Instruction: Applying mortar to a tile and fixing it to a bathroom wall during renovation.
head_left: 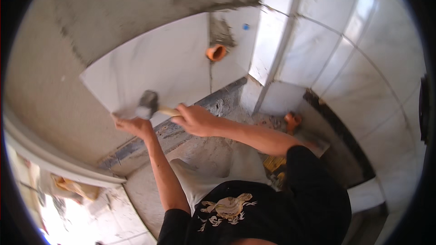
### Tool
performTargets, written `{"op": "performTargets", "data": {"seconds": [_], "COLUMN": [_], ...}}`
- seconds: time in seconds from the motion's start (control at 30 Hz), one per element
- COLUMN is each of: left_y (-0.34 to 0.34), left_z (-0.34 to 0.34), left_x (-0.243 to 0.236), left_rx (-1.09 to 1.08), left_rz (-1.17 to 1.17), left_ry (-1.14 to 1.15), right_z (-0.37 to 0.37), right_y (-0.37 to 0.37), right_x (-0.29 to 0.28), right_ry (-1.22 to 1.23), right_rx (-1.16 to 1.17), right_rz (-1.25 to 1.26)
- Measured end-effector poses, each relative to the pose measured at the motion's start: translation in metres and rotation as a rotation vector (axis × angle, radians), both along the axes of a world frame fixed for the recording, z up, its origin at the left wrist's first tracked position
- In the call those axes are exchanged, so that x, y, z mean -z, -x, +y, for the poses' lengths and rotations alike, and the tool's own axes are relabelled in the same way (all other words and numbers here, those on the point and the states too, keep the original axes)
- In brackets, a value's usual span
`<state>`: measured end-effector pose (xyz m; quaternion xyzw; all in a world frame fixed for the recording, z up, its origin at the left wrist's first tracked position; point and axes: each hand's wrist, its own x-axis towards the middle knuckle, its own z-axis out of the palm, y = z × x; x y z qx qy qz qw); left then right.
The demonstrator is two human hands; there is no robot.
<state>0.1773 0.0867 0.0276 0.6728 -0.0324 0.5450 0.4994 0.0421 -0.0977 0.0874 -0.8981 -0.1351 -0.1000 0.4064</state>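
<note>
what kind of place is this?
Probably a bathroom being tiled: large white wall tiles next to bare mortar, orange pipe stubs in the wall, and the right hand holding a mallet against a tile.

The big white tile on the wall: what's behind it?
Grey mortar wall shows above and left of the tile. What lies directly behind is covered. The left hand steadies its lower corner; the right hand holds a mallet.
</note>
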Motion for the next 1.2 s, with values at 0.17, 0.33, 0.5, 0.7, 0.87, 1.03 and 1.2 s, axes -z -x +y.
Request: {"op": "performTargets", "data": {"seconds": [0.17, 0.33, 0.5, 0.7, 0.87, 1.03, 1.2], "left_y": [-0.004, 0.001, 0.005, -0.002, -0.017, -0.002, -0.010], "left_z": [-0.017, -0.013, -0.006, -0.009, 0.020, -0.008, 0.002], "left_x": [-0.004, -0.009, -0.010, -0.009, 0.007, -0.005, 0.000], "left_rx": [-0.026, 0.329, -0.182, -0.247, -0.394, -0.268, -0.257], "left_rz": [0.178, 0.108, 0.378, 0.362, 0.398, 0.400, 0.412], "left_ry": [0.039, 0.145, -0.085, -0.171, -0.613, -0.137, -0.199], "right_z": [0.019, 0.001, -0.006, -0.014, -0.006, -0.012, -0.021], "right_y": [-0.008, -0.020, -0.027, -0.040, -0.035, -0.039, -0.035], "right_x": [-0.004, -0.001, 0.014, 0.025, 0.025, 0.028, 0.031], "right_ry": [-0.105, -0.127, -0.191, -0.164, -0.111, -0.242, -0.161], "right_rx": [0.001, -0.138, 0.007, -0.023, -0.101, 0.014, -0.081], "right_rz": [-0.075, -0.099, -0.098, -0.138, -0.261, -0.068, -0.157]}}
